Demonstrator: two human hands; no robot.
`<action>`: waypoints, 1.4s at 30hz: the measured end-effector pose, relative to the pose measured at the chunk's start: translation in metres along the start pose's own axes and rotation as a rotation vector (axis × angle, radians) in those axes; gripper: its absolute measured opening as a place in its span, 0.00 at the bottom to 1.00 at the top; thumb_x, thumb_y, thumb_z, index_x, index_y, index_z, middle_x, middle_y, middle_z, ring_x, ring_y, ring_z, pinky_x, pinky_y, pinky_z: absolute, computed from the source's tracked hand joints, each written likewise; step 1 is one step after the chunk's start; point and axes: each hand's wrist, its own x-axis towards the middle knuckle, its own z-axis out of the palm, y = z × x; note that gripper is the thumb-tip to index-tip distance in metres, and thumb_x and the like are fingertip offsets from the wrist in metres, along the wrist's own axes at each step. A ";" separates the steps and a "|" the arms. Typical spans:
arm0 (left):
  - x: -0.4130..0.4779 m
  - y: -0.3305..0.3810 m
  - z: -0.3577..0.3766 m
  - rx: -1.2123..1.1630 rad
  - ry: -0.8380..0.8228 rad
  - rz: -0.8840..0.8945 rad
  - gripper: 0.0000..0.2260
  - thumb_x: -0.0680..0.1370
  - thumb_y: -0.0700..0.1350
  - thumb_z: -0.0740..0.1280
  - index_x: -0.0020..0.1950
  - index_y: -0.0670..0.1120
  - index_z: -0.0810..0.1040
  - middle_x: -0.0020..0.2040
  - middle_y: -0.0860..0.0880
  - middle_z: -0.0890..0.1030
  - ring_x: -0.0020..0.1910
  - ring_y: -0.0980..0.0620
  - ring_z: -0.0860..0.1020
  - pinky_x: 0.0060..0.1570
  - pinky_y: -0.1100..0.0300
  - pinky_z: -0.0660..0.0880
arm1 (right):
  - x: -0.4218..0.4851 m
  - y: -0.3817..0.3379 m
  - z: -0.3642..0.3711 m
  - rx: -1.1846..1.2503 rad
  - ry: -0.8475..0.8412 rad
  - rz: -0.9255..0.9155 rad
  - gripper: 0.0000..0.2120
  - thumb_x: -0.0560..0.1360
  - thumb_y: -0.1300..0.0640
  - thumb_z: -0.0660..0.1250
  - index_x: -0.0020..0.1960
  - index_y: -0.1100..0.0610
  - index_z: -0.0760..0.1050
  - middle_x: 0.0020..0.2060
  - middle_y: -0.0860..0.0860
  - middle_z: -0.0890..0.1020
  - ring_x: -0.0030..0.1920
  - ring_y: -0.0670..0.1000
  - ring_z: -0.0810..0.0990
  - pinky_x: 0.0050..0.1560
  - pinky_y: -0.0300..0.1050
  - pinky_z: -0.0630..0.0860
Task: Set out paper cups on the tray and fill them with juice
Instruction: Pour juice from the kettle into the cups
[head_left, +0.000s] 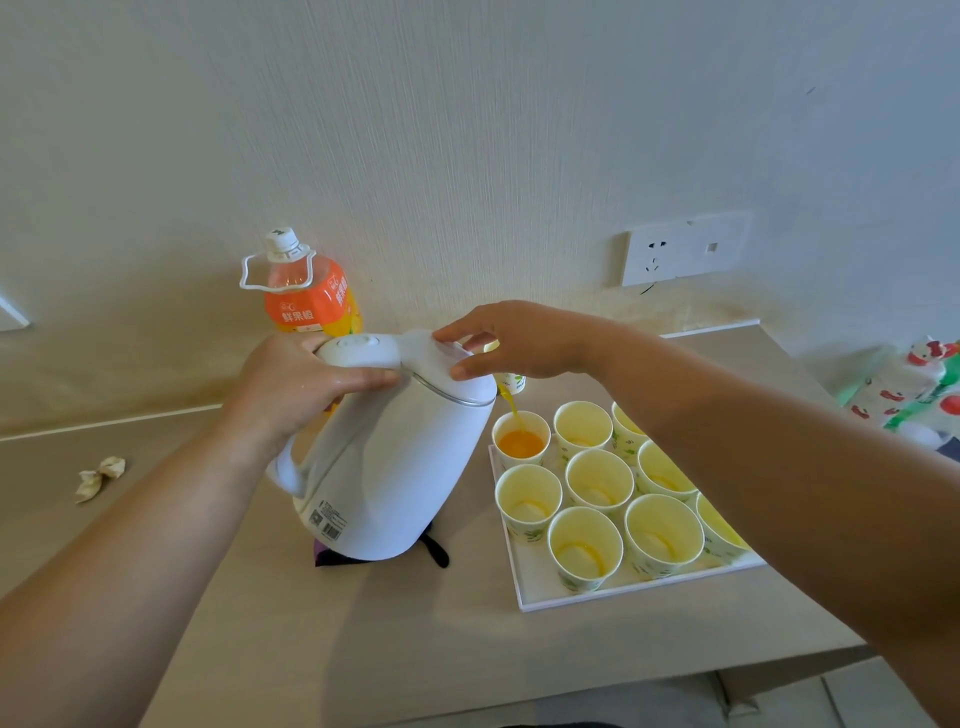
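A white kettle (395, 467) is tilted to the right over the table. My left hand (301, 384) grips its handle at the top. My right hand (514, 338) rests its fingertips on the kettle's lid near the spout. A thin stream of orange juice (511, 405) runs from the spout into the far-left paper cup (521, 441), which holds orange juice. Several other paper cups (597, 480) stand in rows on the white tray (540, 597); they hold only traces of juice at the bottom. My right forearm hides part of the far-right cups.
An orange juice bottle (306, 291) stands behind the kettle by the wall. A crumpled paper scrap (101, 478) lies at the left. A dark cloth (436, 551) lies under the kettle. A printed bag (909, 395) sits at the right. A wall socket (675, 254) is above the table.
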 end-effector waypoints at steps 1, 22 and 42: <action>0.000 0.000 0.000 0.007 -0.001 0.000 0.12 0.64 0.50 0.79 0.37 0.46 0.79 0.20 0.59 0.72 0.21 0.62 0.69 0.23 0.72 0.65 | 0.000 0.000 0.000 -0.003 0.000 -0.001 0.24 0.75 0.50 0.68 0.70 0.48 0.69 0.66 0.47 0.73 0.64 0.47 0.73 0.60 0.37 0.64; 0.009 -0.003 0.003 0.029 -0.016 -0.027 0.13 0.63 0.50 0.79 0.36 0.46 0.78 0.20 0.58 0.71 0.21 0.60 0.68 0.31 0.61 0.65 | 0.006 0.007 0.001 0.005 -0.018 -0.001 0.24 0.75 0.51 0.69 0.70 0.49 0.69 0.66 0.48 0.74 0.63 0.48 0.74 0.64 0.41 0.67; 0.013 -0.009 0.006 0.050 -0.015 -0.032 0.16 0.63 0.50 0.79 0.40 0.42 0.79 0.20 0.57 0.71 0.22 0.59 0.68 0.31 0.60 0.65 | 0.008 0.008 0.003 -0.012 -0.038 0.000 0.25 0.76 0.51 0.68 0.71 0.51 0.68 0.68 0.49 0.72 0.64 0.49 0.73 0.62 0.41 0.66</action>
